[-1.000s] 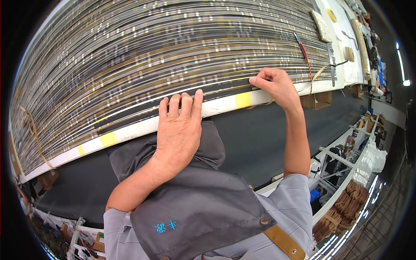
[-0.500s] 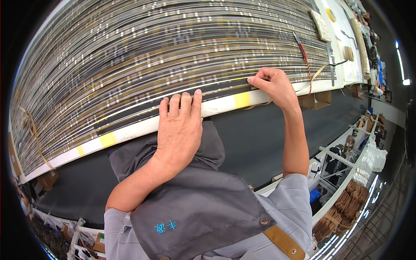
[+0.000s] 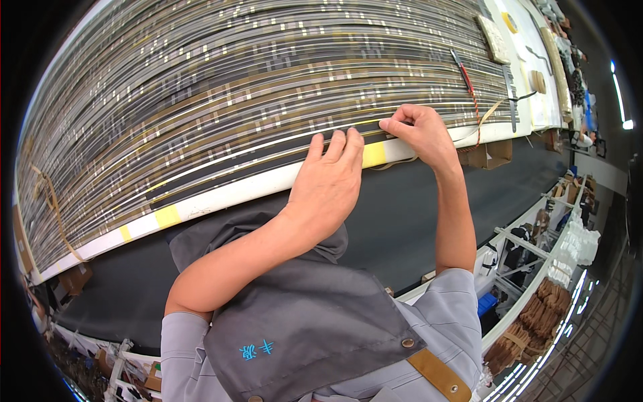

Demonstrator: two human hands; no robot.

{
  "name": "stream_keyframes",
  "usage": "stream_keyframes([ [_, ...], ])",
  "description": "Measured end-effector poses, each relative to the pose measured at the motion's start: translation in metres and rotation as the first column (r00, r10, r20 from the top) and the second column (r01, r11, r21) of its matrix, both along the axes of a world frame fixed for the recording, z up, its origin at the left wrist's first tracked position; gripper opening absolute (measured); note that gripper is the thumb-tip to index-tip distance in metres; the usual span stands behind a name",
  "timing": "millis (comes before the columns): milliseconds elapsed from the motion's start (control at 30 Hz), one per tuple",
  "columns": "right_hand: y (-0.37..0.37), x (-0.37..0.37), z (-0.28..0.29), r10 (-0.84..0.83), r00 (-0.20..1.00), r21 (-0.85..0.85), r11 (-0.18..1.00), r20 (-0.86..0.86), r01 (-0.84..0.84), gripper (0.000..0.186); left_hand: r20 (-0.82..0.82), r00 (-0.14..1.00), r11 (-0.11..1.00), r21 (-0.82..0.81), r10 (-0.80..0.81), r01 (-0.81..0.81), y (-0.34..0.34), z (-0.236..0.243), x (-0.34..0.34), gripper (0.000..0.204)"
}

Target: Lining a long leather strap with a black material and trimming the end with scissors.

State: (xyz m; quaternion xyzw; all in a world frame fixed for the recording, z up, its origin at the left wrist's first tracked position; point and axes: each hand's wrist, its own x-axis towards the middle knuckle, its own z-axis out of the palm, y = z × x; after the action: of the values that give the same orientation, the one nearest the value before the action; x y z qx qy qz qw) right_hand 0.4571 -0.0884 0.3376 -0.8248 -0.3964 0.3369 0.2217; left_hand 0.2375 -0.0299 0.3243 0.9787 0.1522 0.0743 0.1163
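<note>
Long narrow striped and checked strips (image 3: 221,74), grey, brown and black with white and yellow marks, lie side by side across the worktable. Along the near edge runs a black strip (image 3: 268,152) with thin pale lines beside it. My left hand (image 3: 327,184) rests palm down across the white table edge (image 3: 248,186), fingers stretched flat on the black strip. To its right, my right hand (image 3: 422,136) is closed in a pinch, thumb and forefinger at the strip's right part. What sits between those fingertips is too small to make out.
A thin red-handled tool (image 3: 463,72) on a red cord lies on the strips at right. Near it are a pale block (image 3: 494,40), a tan roll (image 3: 538,82) and a yellow ring (image 3: 511,23). A cardboard box (image 3: 497,154) hangs below the edge; shelving (image 3: 526,241) stands at lower right.
My left hand has slid right along the strip, closer to my right hand. The right hand is almost where it was, still pinched.
</note>
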Motion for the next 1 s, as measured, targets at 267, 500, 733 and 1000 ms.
stream_keyframes([
  [267,-0.012,0.018,0.016,0.024,0.993,-0.036,0.999,-0.114,-0.028,0.02,-0.047,0.998,0.997,0.076,-0.028,0.031,-0.004,-0.001,0.016,0.057],
  [500,-0.025,0.049,0.021,0.017,0.994,-0.024,1.0,-0.11,-0.02,0.022,-0.064,0.998,0.994,0.105,0.003,0.003,-0.008,-0.002,0.02,0.057],
  [733,-0.032,0.057,0.02,-0.035,0.941,-0.004,0.999,-0.338,0.035,0.02,-0.067,0.998,0.995,0.103,-0.002,0.009,-0.007,-0.003,0.02,0.057],
  [1000,-0.036,0.057,0.019,-0.054,0.873,-0.014,0.998,-0.485,0.054,0.026,-0.08,0.997,0.994,0.11,0.003,0.005,-0.008,-0.003,0.021,0.057],
])
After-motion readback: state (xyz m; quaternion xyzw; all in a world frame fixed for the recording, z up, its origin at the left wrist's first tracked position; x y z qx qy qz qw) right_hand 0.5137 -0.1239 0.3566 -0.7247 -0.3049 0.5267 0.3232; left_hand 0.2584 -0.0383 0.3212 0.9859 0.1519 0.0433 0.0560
